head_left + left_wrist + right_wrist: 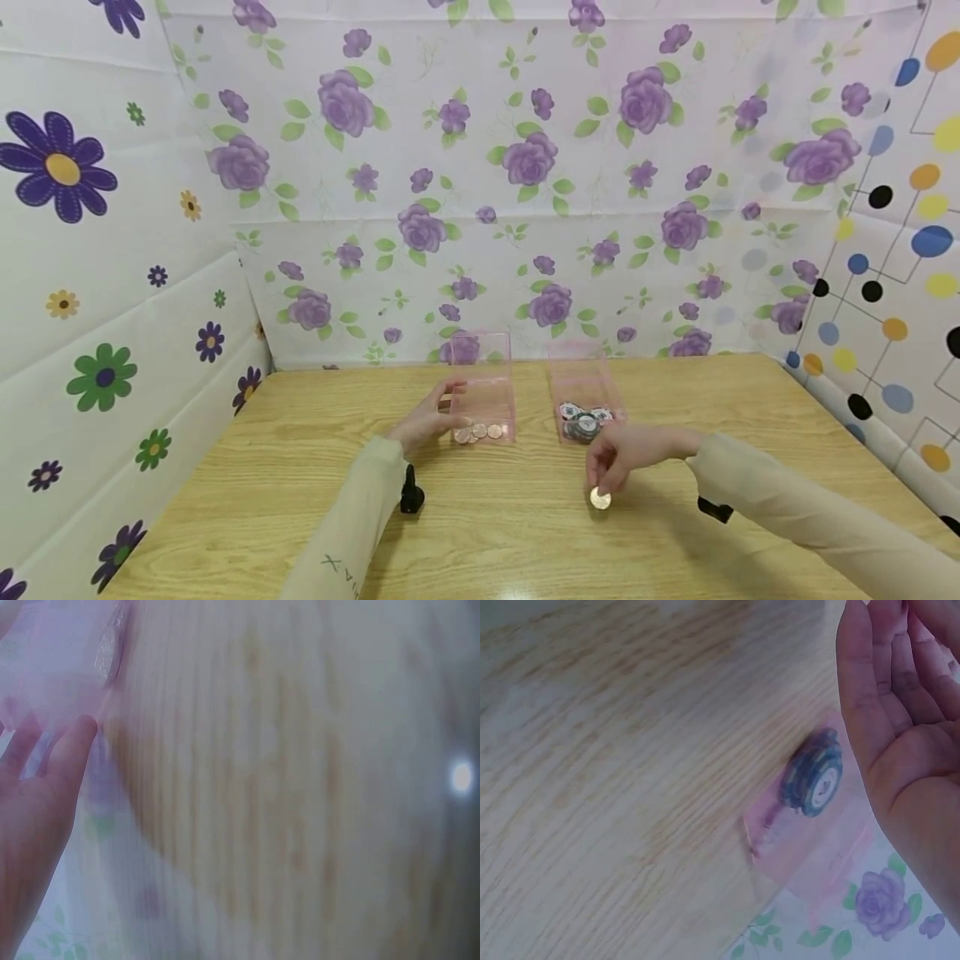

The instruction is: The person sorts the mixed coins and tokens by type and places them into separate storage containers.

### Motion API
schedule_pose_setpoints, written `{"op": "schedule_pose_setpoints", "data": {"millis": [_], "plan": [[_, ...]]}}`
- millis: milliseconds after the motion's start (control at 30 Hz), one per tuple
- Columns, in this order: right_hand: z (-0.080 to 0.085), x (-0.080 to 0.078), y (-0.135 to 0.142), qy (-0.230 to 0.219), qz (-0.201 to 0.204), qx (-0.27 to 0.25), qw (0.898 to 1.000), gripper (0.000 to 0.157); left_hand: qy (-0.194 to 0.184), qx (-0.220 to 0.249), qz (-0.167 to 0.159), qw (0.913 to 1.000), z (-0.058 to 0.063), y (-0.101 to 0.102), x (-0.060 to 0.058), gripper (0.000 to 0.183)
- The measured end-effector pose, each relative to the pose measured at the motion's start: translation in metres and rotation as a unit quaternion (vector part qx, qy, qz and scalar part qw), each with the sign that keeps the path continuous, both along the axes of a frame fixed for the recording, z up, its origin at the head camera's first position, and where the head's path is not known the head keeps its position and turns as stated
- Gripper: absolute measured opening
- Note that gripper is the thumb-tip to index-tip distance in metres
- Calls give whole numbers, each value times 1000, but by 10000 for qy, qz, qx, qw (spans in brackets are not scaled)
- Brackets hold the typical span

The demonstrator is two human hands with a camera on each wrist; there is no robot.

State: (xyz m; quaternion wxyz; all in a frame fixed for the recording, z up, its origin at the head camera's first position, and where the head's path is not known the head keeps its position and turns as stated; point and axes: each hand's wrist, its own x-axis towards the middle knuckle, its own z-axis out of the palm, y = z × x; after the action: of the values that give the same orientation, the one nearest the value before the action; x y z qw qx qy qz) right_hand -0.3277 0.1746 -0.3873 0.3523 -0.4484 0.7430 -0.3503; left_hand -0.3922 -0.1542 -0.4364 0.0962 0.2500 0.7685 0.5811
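Note:
On the left stands a transparent pink plastic box (483, 404) with its lid raised, and several shiny coins (480, 431) lie along its front. My left hand (422, 421) holds this box at its left side, thumb toward the front and fingers toward the back; in the left wrist view the thumb (71, 754) meets the pink plastic. In front of a second pink box (555, 392), my right hand (622, 454) pinches a shiny gold-coloured coin (600, 498) just over or at the table. Poker chips (583, 422) fill the front of that second box. The right wrist view does not show the pinched coin.
The boxes stand side by side near the back of the wooden table (300, 467). Floral cloth (480, 167) hangs behind them, with patterned cloth on both sides. Black straps show at both wrists.

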Motion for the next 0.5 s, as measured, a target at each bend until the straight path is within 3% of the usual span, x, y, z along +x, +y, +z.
{"op": "schedule_pose_setpoints", "data": {"millis": [233, 500], "plan": [[3, -9, -8, -106, -70, -325, 9994, 13, -242, 63, 114, 9996, -1, 0, 0, 63], [11, -15, -17, -88, -222, -647, 9976, 15, -255, 114, 142, 9995, 0, 0, 1, 64]]}}
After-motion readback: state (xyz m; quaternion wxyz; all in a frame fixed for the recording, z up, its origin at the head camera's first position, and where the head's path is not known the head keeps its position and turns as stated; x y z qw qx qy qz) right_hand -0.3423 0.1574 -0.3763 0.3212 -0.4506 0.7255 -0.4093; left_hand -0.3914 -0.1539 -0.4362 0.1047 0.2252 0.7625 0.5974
